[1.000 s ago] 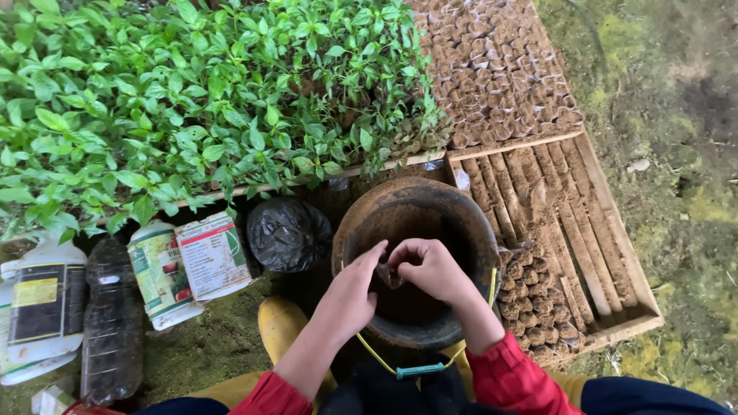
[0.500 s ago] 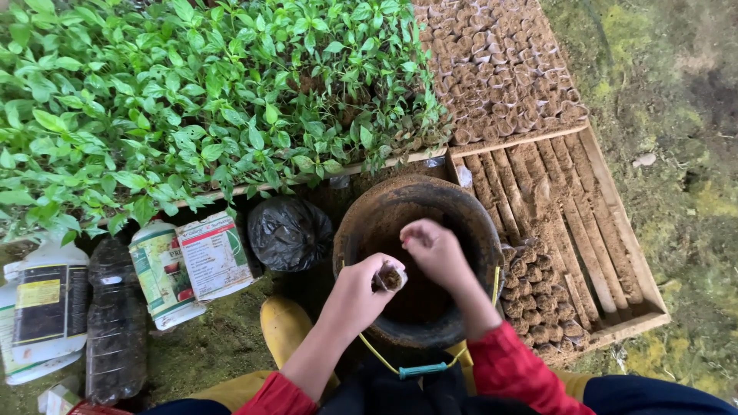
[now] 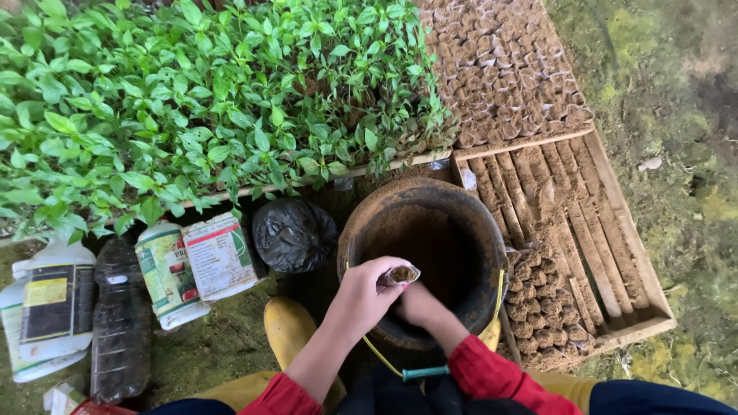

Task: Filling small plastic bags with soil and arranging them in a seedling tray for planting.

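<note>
Here, left hand (image 3: pixel 361 296) holds soil-filled cup (image 3: pixel 402 273) over bucket (image 3: pixel 492 230).

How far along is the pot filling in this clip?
Done: a cluster of filled small pots stands at the near end of the wooden tray. In hand: the left hand holds a small pot topped with soil over the bucket; the right hand is low inside it. Left: most of the tray's slats are bare.
</note>
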